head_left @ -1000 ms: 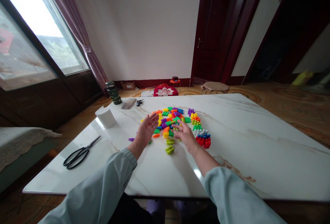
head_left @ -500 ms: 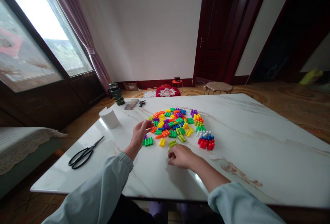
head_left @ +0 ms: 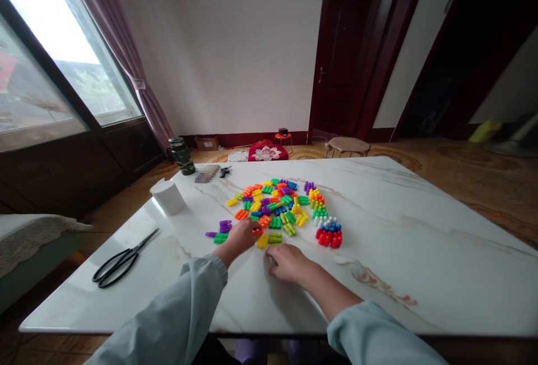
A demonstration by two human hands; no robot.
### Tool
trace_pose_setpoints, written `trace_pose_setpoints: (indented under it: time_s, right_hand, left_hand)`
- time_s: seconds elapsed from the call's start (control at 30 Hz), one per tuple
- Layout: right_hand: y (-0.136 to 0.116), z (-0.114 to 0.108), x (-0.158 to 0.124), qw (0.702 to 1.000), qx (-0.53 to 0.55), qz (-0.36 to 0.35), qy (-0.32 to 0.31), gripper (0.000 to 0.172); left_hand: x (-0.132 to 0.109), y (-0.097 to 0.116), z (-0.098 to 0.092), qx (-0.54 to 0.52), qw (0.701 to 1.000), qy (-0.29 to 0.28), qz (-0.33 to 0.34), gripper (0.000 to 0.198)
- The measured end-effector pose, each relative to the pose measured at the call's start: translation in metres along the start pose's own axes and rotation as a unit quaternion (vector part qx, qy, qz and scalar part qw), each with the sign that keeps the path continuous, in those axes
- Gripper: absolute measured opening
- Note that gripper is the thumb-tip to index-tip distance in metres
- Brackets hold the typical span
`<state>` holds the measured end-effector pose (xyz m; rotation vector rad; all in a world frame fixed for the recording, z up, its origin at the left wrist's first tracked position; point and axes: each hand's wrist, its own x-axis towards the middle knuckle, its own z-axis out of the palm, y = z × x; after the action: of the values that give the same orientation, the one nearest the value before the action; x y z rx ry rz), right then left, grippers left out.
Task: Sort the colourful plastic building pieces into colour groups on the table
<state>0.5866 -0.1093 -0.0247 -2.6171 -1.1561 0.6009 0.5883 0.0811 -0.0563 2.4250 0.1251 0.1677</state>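
Small bullet-shaped plastic toy blocks, many joined in short rows, lie in a colourful heap (head_left: 275, 207) on the white marble-patterned table (head_left: 378, 241). My left hand (head_left: 237, 240) is at the heap's near edge, its fingers closed around an orange block (head_left: 256, 232). Right beside those fingertips is a yellow block row (head_left: 263, 241). My right hand (head_left: 291, 262) rests low over the table with curled fingers, just nearer than a yellow-green row (head_left: 275, 238); whatever they hold is hidden. Green blocks (head_left: 221, 238) and purple blocks (head_left: 225, 226) lie left of my left hand.
Sorted block rows stand at right, ending in a red group (head_left: 329, 239). Black-handled scissors (head_left: 120, 264) and a white tissue roll (head_left: 167, 197) lie at left. Further back are a camouflage flask (head_left: 182, 156) and dark keys (head_left: 225, 172). A round stool (head_left: 348, 145) stands beyond the table.
My left hand has moved right and nearer, from beside the heap to its front edge, and its fingers have closed. The right hand has shifted slightly left. The view has turned a little.
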Motion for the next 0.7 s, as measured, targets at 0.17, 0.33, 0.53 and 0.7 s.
trace_pose_setpoints:
  time_s: [0.17, 0.33, 0.53, 0.7]
  right_hand:
    - [0.006, 0.009, 0.005, 0.999, 0.024, -0.002, 0.029, 0.032]
    - [0.017, 0.045, 0.003, 0.986, 0.061, -0.039, 0.152, 0.029]
    - [0.021, 0.067, -0.001, 0.971, 0.034, -0.087, 0.222, 0.024]
    - [0.021, 0.067, 0.003, 0.966, 0.018, -0.092, 0.243, 0.021]
  left_hand:
    - [0.000, 0.015, 0.003, 0.068, 0.997, 0.019, 0.039, 0.030]
    - [-0.002, 0.016, 0.014, 0.125, 0.982, 0.071, 0.123, 0.030]
    - [-0.018, 0.016, 0.039, 0.140, 0.970, -0.001, 0.197, 0.035]
    - [-0.028, 0.006, 0.042, 0.142, 0.970, -0.007, 0.196, 0.039]
